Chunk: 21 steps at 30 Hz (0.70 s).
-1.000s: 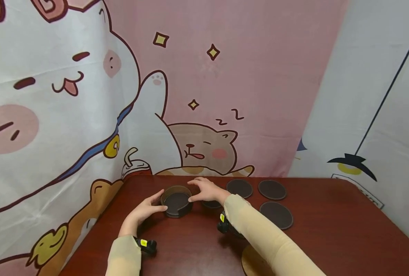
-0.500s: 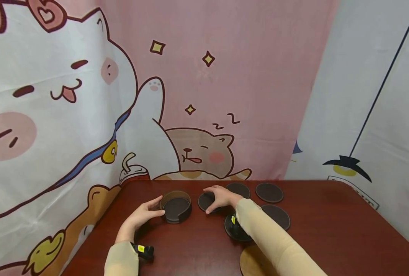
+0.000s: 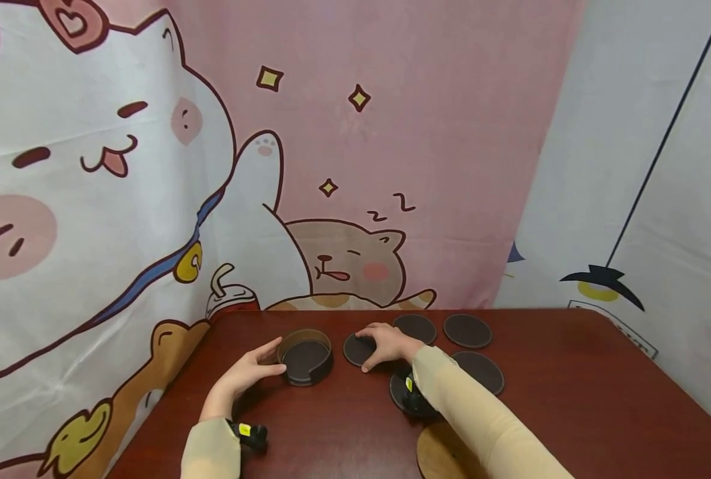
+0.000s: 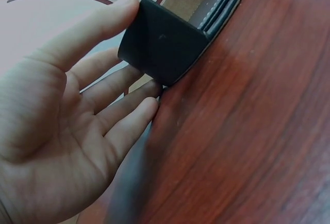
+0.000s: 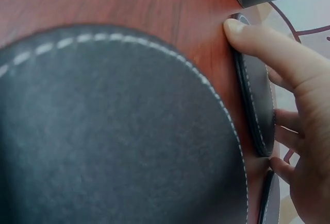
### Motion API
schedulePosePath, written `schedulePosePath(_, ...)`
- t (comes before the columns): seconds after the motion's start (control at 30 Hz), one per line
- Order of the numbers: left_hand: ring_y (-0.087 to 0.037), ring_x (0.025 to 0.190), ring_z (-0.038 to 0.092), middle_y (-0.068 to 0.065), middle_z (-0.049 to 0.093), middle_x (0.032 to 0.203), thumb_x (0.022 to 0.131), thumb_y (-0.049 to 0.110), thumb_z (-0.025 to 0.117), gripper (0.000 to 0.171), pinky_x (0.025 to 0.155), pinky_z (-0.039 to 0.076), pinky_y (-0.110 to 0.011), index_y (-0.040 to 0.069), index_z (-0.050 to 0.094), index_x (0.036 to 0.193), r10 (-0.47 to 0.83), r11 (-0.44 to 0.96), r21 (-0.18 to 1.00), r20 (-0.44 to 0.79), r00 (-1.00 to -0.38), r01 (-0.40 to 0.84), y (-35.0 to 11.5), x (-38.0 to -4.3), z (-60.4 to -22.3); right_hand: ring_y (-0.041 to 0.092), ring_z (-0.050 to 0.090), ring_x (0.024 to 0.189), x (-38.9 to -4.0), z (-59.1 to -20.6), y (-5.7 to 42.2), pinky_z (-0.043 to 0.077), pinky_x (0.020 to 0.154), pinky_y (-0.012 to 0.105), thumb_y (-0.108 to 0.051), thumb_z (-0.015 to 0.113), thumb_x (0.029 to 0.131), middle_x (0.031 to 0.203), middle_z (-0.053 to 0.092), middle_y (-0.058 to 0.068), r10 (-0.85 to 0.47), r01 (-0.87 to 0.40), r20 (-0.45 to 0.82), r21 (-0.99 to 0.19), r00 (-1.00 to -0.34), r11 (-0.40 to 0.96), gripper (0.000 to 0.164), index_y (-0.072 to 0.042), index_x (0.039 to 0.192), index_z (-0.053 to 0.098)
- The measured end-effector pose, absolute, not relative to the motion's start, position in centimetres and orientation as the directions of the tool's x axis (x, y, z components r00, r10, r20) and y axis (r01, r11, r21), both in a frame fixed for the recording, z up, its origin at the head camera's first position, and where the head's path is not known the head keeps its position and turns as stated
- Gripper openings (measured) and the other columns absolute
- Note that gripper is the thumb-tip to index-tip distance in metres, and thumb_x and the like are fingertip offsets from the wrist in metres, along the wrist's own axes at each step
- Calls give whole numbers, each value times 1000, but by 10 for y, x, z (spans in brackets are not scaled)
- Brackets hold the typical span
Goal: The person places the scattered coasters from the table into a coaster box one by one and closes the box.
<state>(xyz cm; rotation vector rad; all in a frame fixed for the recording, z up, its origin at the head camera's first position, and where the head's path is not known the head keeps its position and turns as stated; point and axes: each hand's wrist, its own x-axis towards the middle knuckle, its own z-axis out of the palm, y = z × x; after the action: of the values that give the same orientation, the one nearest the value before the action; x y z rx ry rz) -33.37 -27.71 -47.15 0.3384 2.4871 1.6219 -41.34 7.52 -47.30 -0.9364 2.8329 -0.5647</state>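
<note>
The left hand [image 3: 244,378] holds the left side of a round dark leather coaster holder [image 3: 321,374], which has a tan lining and a gap in its wall. In the left wrist view its thumb lies on one face of the holder's wall [image 4: 165,41] and the fingers reach round the other. Dark coasters [image 3: 303,359] lie inside the holder. To its right, the right hand [image 3: 389,344] spans a round dark coaster [image 3: 355,350] on the table. The right wrist view has the thumb on one edge of this stitched coaster [image 5: 256,92] and fingertips at its far edge.
More dark coasters lie on the table [image 3: 571,386]: one at the back [image 3: 417,328], one at back right [image 3: 467,330], one beyond the right forearm [image 3: 481,372]. Another coaster [image 3: 399,392] sits under the right wrist. A tan disc [image 3: 442,452] lies at the front.
The right hand has left the holder and moved right to the coaster beside it. The left hand stays on the holder. The head view has shifted slightly.
</note>
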Motion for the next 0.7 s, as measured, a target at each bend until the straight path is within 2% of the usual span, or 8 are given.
schedulePosePath(0.2, -38, 137, 36, -19, 35, 152, 87, 20, 73, 77, 108, 28, -55, 8, 33, 152, 279, 389, 916, -13, -960, 100, -277, -335, -471, 35, 42, 127, -414, -473, 77, 33, 98, 63, -42, 86, 63, 138, 49, 14, -600, -569, 49, -388, -799, 725, 76, -19, 131, 62)
schedulePosePath(0.37, -38, 136, 37, -20, 37, 150, 86, 20, 75, 78, 108, 29, -55, 8, 34, 151, 279, 402, 908, -3, -960, 115, -275, -338, -470, 35, 42, 129, -413, -467, 82, 35, 102, 53, -39, 86, 65, 139, 49, 16, -609, -574, 72, -439, -790, 692, 76, -17, 133, 60)
schedulePosePath(0.5, -40, 135, 37, -22, 38, 149, 86, 20, 75, 78, 107, 30, -57, 7, 34, 151, 266, 418, 902, -8, -964, 108, -276, -337, -471, 29, 45, 126, -413, -455, 86, 39, 100, 46, -38, 86, 67, 140, 47, 12, -609, -566, 83, -485, -789, 667, 78, -18, 136, 57)
schedulePosePath(0.7, -39, 136, 36, -21, 36, 150, 86, 23, 74, 79, 107, 29, -57, 8, 33, 152, 269, 421, 902, -18, -963, 100, -277, -334, -470, 26, 46, 121, -413, -428, 91, 41, 95, 44, -36, 86, 68, 144, 42, 12, -601, -557, 108, -530, -792, 639, 77, -22, 137, 56)
